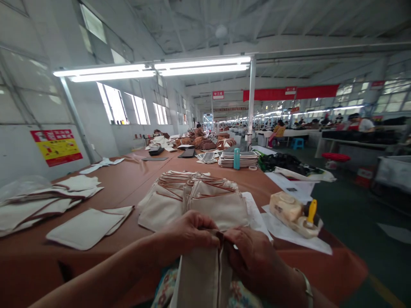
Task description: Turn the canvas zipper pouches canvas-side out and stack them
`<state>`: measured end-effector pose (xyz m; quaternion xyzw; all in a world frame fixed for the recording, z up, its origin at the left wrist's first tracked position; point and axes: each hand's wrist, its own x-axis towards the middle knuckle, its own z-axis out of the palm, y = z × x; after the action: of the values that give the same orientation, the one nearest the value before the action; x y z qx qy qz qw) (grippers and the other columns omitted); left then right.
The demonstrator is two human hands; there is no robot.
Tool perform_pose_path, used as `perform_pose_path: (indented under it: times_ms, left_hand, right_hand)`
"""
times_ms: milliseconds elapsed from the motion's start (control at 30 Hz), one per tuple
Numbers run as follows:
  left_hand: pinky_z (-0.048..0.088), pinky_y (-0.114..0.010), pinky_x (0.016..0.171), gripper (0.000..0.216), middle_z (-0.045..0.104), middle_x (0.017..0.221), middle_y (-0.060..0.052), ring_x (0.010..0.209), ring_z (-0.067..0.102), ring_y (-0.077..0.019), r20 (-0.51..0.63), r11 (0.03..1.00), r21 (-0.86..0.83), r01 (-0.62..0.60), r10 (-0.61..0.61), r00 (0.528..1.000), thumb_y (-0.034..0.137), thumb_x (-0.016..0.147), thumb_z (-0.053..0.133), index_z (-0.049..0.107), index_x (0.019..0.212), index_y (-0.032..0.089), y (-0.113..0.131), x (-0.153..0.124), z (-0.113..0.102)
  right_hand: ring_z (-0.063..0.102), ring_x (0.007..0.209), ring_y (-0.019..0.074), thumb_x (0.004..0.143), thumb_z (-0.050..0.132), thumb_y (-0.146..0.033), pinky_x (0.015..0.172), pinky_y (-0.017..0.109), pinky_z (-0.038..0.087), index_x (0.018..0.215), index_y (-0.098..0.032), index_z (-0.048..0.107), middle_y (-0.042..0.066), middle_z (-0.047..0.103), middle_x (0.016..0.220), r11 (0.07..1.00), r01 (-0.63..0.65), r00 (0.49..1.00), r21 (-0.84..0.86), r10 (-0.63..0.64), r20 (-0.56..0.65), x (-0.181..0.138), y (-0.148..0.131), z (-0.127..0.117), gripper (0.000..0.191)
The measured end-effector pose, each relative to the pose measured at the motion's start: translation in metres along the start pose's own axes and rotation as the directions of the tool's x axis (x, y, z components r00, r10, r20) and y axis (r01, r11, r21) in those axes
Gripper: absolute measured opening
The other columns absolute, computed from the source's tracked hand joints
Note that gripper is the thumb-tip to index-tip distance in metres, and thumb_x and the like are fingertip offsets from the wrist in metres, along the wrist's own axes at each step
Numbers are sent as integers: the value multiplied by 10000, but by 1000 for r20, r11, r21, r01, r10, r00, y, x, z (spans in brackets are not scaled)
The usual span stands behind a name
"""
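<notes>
My left hand [192, 233] pinches the top edge of a cream fabric piece [199, 278] with a dark brown seam running down it. Close beside it, my right hand [252, 250] grips the same piece at its brown-trimmed top corner, with the fingers bent and partly hidden. The piece hangs down over my lap at the table's near edge. Just beyond my hands, two fanned stacks of cream fabric panels [216, 207] with brown edging lie side by side. Under the right stack, a white sheet [255, 211] sticks out.
Loose cream panels [85, 226] lie at the left on the brown-covered table [128, 182]. To the right sits a tub [285, 205] with a yellow-handled brush [311, 210]. Farther back stand a teal bottle [236, 158] and brown bundles [204, 143]. Other people work in the distance.
</notes>
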<state>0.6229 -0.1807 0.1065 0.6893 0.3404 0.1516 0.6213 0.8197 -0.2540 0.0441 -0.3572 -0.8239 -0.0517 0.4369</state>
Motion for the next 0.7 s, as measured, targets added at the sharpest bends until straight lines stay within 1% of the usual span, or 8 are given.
perform_pose_path:
  times_ms: [67, 133, 267, 333, 400, 467, 600, 700]
  left_hand:
    - [266, -221, 555, 349, 582, 711, -21, 604, 414, -99, -11, 1000, 1, -21, 21, 1000, 385, 685, 789, 690, 833, 85, -3, 7, -3]
    - [253, -221, 552, 332, 578, 701, -13, 605, 404, -96, -27, 998, 29, -47, 48, 998, 376, 699, 782, 687, 833, 87, -5, 12, -7]
    - [241, -222, 544, 267, 577, 684, 1, 592, 390, -89, 4, 998, 56, -28, 27, 1000, 319, 714, 762, 696, 829, 87, -5, 20, -15]
    - [253, -219, 552, 253, 599, 703, -6, 603, 411, -92, 25, 999, 50, -21, 20, 999, 302, 714, 756, 706, 837, 86, -6, 24, -20]
    - [266, -214, 561, 269, 616, 717, -14, 611, 428, -94, 23, 999, 23, -27, 26, 999, 320, 713, 762, 708, 836, 87, -9, 29, -25]
    - [268, -211, 559, 303, 618, 711, -14, 605, 430, -94, 5, 1000, -17, -24, 24, 1000, 354, 705, 775, 703, 834, 90, -13, 36, -30]
    - [264, -216, 546, 359, 599, 697, -11, 602, 421, -100, -37, 998, -58, -18, 16, 999, 399, 692, 788, 692, 856, 95, -24, 50, -41]
    - [259, -220, 546, 364, 569, 686, -2, 601, 396, -97, -25, 997, -76, -16, 15, 1000, 406, 705, 794, 672, 855, 97, -31, 59, -48]
  right_hand:
    - [604, 728, 223, 959, 395, -126, 647, 325, 410, 1027, -175, 538, 90, 667, 841, 997, -67, 998, 30, 67, -6, 1, 3, 8, 165]
    - [612, 736, 226, 968, 378, -142, 656, 330, 414, 1007, -174, 552, 92, 668, 831, 989, -125, 992, 75, 123, 28, 5, 7, 13, 181]
    - [629, 745, 199, 982, 389, -177, 645, 301, 421, 967, -184, 597, 72, 678, 833, 933, -272, 957, 236, 235, 173, 16, 16, 7, 209]
    - [630, 743, 184, 991, 402, -201, 638, 284, 423, 957, -192, 619, 59, 679, 825, 901, -321, 935, 292, 252, 251, 21, 22, 3, 219]
    - [631, 747, 182, 987, 409, -198, 645, 282, 424, 960, -191, 629, 57, 679, 822, 896, -330, 929, 296, 253, 269, 26, 28, 2, 222]
    - [634, 746, 190, 971, 412, -177, 651, 292, 421, 957, -181, 628, 63, 682, 823, 915, -310, 937, 260, 247, 248, 31, 33, 5, 216]
    - [630, 734, 221, 955, 382, -152, 641, 324, 400, 950, -144, 618, 102, 681, 812, 968, -226, 958, 108, 201, 205, 37, 44, 20, 236]
    - [579, 646, 200, 880, 423, -99, 588, 318, 351, 847, -158, 596, 79, 647, 726, 984, -174, 975, 25, 169, 142, 42, 56, 28, 186]
